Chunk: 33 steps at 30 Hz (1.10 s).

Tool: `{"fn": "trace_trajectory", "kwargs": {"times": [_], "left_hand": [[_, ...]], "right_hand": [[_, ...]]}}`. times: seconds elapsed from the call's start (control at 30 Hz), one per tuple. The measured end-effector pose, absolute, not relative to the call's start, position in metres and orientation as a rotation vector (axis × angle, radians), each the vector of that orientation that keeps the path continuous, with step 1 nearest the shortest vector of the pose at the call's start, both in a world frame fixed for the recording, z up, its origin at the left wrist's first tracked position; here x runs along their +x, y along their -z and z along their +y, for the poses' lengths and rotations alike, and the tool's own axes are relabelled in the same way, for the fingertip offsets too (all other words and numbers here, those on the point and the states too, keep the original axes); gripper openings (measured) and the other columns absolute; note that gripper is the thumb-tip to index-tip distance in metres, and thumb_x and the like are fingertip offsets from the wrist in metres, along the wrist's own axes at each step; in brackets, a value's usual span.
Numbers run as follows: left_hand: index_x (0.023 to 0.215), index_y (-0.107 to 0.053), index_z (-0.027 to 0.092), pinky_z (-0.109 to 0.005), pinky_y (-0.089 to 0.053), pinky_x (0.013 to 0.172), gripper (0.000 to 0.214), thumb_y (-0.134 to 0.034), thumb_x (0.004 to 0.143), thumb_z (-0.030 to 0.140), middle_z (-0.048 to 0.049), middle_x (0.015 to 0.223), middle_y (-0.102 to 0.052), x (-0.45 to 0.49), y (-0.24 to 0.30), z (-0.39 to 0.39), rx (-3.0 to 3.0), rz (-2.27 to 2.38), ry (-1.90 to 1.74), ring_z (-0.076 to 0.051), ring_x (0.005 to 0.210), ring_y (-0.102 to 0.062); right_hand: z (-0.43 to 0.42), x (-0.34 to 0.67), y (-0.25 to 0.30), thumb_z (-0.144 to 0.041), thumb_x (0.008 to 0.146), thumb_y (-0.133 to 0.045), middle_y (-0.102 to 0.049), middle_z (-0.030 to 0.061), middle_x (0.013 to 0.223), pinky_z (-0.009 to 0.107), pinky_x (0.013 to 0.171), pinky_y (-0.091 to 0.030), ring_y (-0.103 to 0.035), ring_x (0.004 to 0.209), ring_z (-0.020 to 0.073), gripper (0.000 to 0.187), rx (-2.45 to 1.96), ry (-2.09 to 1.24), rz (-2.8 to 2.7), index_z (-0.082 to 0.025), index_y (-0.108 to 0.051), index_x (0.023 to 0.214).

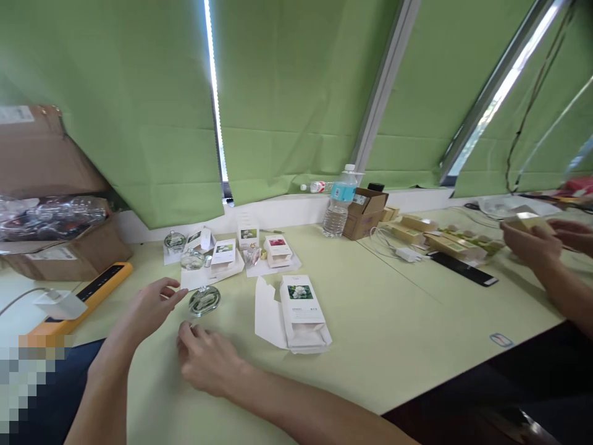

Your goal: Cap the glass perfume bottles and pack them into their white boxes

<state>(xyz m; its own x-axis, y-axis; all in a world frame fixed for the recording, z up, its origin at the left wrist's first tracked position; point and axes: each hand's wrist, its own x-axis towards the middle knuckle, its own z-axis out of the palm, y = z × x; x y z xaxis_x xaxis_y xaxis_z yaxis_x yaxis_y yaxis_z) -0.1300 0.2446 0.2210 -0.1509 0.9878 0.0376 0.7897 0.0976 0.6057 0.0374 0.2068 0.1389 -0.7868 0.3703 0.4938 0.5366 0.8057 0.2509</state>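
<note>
My left hand (151, 304) hovers over the light green table with fingers loosely spread, fingertips just left of a round clear glass bottle (204, 300) lying on the table. My right hand (204, 358) rests on the table just below that bottle, fingers curled together near a small object I cannot make out. To the right lies an opened white carton (301, 312) printed with a white flower, its flaps spread. Further back stand more small white cartons (223, 250), a red-flower carton (277, 246) and other glass bottles (192, 259).
A water bottle (340, 203) and a small brown box (365, 213) stand at the back. A cardboard box of plastic (50, 232) and a yellow device (88, 293) are at left. Another person's hands (537, 241) hold a gold box at right, near tan boxes and a black phone (463, 269).
</note>
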Motion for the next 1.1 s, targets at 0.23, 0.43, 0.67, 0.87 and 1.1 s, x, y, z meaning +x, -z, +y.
{"fn": "trace_trajectory", "kwargs": {"times": [0.23,0.43,0.67,0.87,1.1], "left_hand": [[0.101,-0.062,0.018,-0.031,-0.047,0.063,0.045,-0.053,0.078,0.057,-0.0106,0.092,-0.072,-0.131,-0.219,0.243,1.790,1.993,-0.734,-0.026,0.080,-0.068],[0.101,-0.063,0.018,-0.031,-0.047,0.063,0.046,-0.055,0.077,0.057,-0.0110,0.092,-0.072,-0.132,-0.218,0.242,1.803,1.981,-0.770,-0.026,0.081,-0.067],[0.102,-0.064,0.018,-0.032,-0.047,0.066,0.042,-0.053,0.080,0.052,-0.0108,0.092,-0.072,-0.131,-0.219,0.240,1.800,1.979,-0.800,-0.024,0.078,-0.067],[0.101,-0.064,0.019,-0.033,-0.046,0.068,0.040,-0.054,0.080,0.051,-0.0100,0.092,-0.071,-0.130,-0.220,0.240,1.800,1.983,-0.813,-0.024,0.078,-0.067],[0.100,-0.064,0.018,-0.034,-0.047,0.071,0.040,-0.053,0.080,0.051,-0.0112,0.090,-0.071,-0.128,-0.221,0.239,1.795,1.997,-0.814,-0.026,0.081,-0.066]], "right_hand": [[0.205,0.043,-0.147,-0.007,0.086,-0.050,-0.055,0.0173,0.113,0.027,0.059,-0.050,-0.057,0.081,0.0192,0.035,-0.756,0.449,-2.560,-0.004,-0.051,0.120],[0.206,0.047,-0.151,-0.004,0.087,-0.046,-0.054,0.0119,0.110,0.028,0.066,-0.050,-0.056,0.087,0.0192,0.032,-0.801,0.257,-2.552,-0.011,-0.050,0.117],[0.210,0.047,-0.152,-0.003,0.085,-0.047,-0.053,0.0089,0.110,0.029,0.069,-0.047,-0.053,0.090,0.0199,0.029,-0.778,0.232,-2.537,-0.015,-0.054,0.111],[0.213,0.040,-0.146,-0.007,0.089,-0.048,-0.054,0.0092,0.105,0.027,0.062,-0.045,-0.053,0.085,0.0189,0.014,-0.721,0.363,-2.577,-0.015,-0.058,0.096],[0.217,0.034,-0.145,-0.013,0.092,-0.049,-0.054,0.0088,0.107,0.024,0.050,-0.041,-0.055,0.083,0.0176,0.015,-0.743,0.434,-2.595,-0.016,-0.055,0.106]]}}
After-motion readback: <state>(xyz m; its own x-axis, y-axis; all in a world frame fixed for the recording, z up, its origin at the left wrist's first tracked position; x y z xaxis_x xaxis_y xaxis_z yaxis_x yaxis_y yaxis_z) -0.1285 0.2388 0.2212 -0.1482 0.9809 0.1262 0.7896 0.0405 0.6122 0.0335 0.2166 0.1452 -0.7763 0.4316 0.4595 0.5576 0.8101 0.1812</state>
